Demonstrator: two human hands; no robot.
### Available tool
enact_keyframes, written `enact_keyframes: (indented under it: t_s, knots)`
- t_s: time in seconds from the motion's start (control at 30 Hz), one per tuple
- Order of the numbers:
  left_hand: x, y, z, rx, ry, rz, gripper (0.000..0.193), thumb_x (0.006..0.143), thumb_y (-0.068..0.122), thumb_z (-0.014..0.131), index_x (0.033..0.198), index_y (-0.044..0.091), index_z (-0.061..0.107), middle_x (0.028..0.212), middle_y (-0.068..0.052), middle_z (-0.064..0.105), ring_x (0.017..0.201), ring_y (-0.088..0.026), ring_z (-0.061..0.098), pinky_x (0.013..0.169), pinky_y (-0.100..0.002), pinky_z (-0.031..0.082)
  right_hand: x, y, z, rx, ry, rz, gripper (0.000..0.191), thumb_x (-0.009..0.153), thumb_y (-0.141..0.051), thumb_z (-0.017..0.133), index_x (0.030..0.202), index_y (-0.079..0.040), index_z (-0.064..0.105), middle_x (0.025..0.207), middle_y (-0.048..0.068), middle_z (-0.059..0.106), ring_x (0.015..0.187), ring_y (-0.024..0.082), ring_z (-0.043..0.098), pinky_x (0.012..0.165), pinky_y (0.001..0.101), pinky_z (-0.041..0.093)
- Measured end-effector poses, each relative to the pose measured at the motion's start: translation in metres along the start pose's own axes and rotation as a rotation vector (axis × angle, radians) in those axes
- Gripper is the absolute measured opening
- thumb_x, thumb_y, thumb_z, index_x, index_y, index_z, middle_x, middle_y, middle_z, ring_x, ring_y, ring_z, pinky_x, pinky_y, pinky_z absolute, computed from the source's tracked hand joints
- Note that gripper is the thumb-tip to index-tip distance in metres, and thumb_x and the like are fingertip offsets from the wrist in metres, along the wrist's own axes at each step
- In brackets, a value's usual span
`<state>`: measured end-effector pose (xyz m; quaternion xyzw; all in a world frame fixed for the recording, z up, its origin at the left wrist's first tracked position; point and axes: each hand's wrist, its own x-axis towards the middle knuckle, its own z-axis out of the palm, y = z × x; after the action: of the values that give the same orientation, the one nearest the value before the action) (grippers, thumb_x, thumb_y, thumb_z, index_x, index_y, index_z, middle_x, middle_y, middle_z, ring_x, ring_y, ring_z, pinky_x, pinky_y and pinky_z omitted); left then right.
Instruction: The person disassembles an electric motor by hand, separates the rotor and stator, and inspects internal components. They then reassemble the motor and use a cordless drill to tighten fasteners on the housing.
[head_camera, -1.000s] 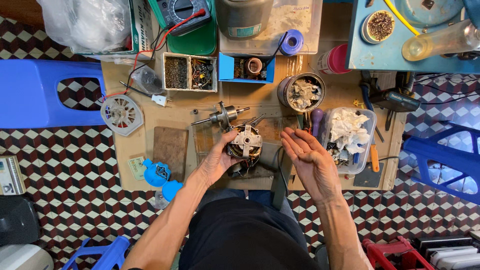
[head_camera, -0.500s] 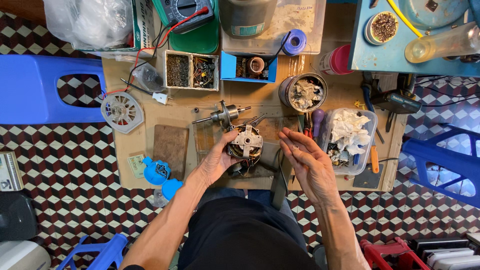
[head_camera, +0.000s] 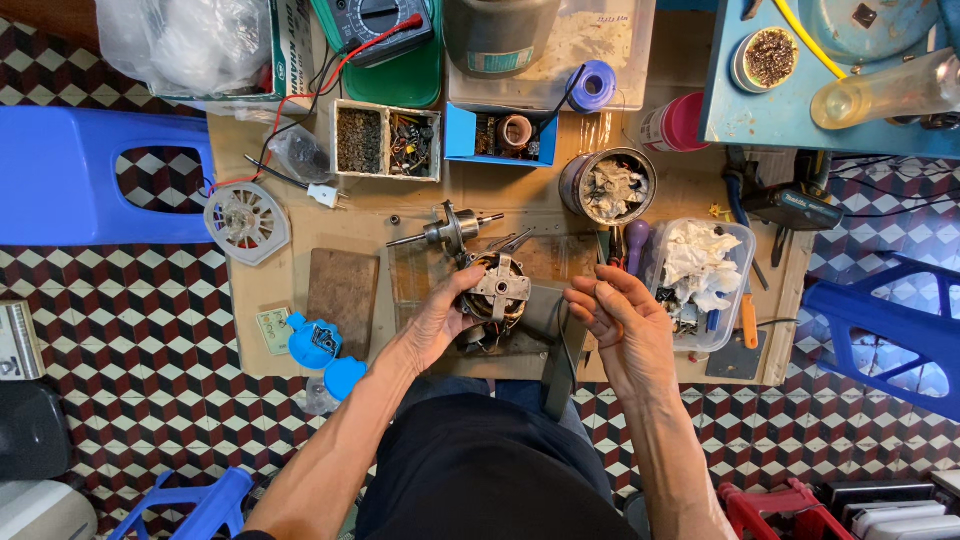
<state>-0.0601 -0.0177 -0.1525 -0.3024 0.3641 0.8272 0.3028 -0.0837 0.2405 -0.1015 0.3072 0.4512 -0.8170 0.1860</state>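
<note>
Fingers of the left hand (head_camera: 437, 325) curl around the near-left side of the motor stator (head_camera: 495, 292), gripping it on the wooden table (head_camera: 300, 335). Right of the stator, apart from it, the right hand (head_camera: 625, 325) hovers with fingers loosely bent, holding nothing visible.

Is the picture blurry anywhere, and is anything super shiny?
In the head view, the middle is sharp: the left hand on the motor and the right hand look crisp. The light is soft, with faint shadows. The clear bottle and plastic bag catch some glare, and the edges bend slightly.
</note>
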Motion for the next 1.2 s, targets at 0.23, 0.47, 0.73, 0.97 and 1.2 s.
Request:
enact_keyframes:
  t_s: [0.23,0.47,0.73,0.97,1.2]
  knots:
    - [-0.001,-0.006,0.003,0.079,0.033,-0.015,0.077,0.076,0.054,0.077,0.133,0.005,0.058,0.121,-0.009,0.068,0.115,-0.019,0.065,0.097,-0.038,0.055,0.000,-0.001,0.004,0.057,0.079,0.053,0.032,0.099,-0.010,0.060,0.126,0.006,0.059,0.116,0.026,0.069,0.108,0.032,0.072,0.092,0.0359,0.062]
    - [-0.017,-0.015,0.015,0.232,0.080,0.010,0.089,0.068,0.059,0.073,0.142,0.017,0.049,0.130,-0.006,0.063,0.127,-0.019,0.055,0.106,-0.038,0.042,0.002,0.002,0.014,-0.071,0.093,-0.027,0.033,0.096,-0.003,0.062,0.126,0.011,0.057,0.122,0.027,0.067,0.113,0.033,0.070,0.099,0.0363,0.059]
    - [-0.045,-0.020,0.015,0.215,0.111,0.091,0.089,0.072,0.053,0.076,0.146,0.010,0.052,0.135,-0.008,0.061,0.130,-0.022,0.052,0.114,-0.037,0.034,0.053,0.044,0.014,-0.476,0.048,-0.143,0.027,0.098,-0.004,0.062,0.123,0.007,0.066,0.112,0.018,0.075,0.097,0.020,0.072,0.088,0.0299,0.059]
    - [-0.047,-0.021,0.005,0.116,0.143,0.056,0.089,0.072,0.051,0.077,0.146,0.009,0.052,0.140,-0.010,0.060,0.135,-0.023,0.050,0.116,-0.039,0.032,0.114,0.078,0.031,-0.678,-0.020,-0.272,0.026,0.101,-0.009,0.060,0.122,0.006,0.067,0.109,0.015,0.078,0.099,0.017,0.075,0.089,0.0275,0.059]
    - [-0.033,-0.026,-0.007,0.061,0.165,0.059,0.098,0.069,0.053,0.079,0.150,0.009,0.046,0.144,-0.010,0.056,0.140,-0.024,0.045,0.120,-0.041,0.030,0.178,0.100,0.044,-1.011,0.027,-0.309,0.027,0.100,-0.004,0.056,0.123,-0.001,0.070,0.110,0.014,0.079,0.099,0.019,0.077,0.089,0.0299,0.058]
